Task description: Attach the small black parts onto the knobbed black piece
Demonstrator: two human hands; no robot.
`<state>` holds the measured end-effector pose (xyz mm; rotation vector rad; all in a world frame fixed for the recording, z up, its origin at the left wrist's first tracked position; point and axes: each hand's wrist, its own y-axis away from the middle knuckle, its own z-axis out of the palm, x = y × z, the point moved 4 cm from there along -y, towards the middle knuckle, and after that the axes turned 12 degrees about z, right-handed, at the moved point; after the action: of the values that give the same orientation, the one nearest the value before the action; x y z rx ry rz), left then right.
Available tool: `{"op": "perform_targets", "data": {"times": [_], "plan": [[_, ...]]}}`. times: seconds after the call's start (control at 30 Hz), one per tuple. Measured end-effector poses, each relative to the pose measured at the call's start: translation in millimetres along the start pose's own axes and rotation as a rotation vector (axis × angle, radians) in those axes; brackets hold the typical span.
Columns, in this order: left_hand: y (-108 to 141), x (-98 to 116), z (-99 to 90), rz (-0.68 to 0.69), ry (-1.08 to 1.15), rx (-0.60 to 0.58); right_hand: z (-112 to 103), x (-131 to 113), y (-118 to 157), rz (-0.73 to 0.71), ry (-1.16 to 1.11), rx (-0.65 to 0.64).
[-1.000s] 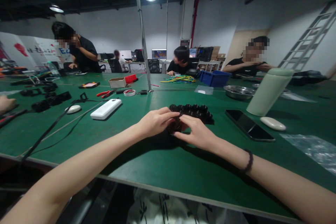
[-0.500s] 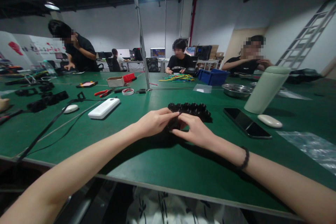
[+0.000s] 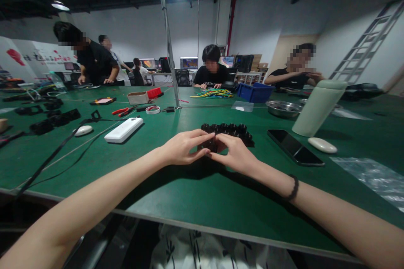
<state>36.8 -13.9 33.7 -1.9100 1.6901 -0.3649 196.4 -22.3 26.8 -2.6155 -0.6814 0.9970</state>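
Note:
Above the green table, my left hand [image 3: 186, 146] grips a small black part [image 3: 212, 145] from the left, thumb and fingers closed round it. My right hand [image 3: 235, 153] holds the same part from the right, its thumb and fingertips meeting those of my left hand. The part's exact shape is mostly covered by my fingers. Just behind my hands lies a group of black knobbed pieces [image 3: 241, 131] in rows. Whether the held part touches that group I cannot tell.
To the right lie a black phone [image 3: 295, 147], a pale green bottle [image 3: 318, 109], a white mouse [image 3: 322, 145] and clear plastic bags [image 3: 372, 176]. On the left are a white power bank [image 3: 124, 130] and a black strap [image 3: 53, 155]. A metal pole [image 3: 170, 46] rises behind. Several people work across the table.
My left thumb has come into view on the near side of the black part, and my hands have shifted slightly. Another person has appeared at the back left.

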Motion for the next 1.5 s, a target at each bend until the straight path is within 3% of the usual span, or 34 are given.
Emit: {"op": "perform_targets", "data": {"times": [0.33,0.8,1.5], "plan": [[-0.6,-0.5,0.2,0.021,-0.034,0.055,-0.7,5.0,-0.1,0.090,-0.103,-0.013],[-3.5,3.8,-2.7,0.075,-0.103,0.107,-4.1,1.1,-0.7,0.055,-0.103,-0.013],[-3.0,2.5,-2.1,0.050,-0.117,0.090,-2.1,1.5,-1.6,0.008,-0.042,-0.009]]}}
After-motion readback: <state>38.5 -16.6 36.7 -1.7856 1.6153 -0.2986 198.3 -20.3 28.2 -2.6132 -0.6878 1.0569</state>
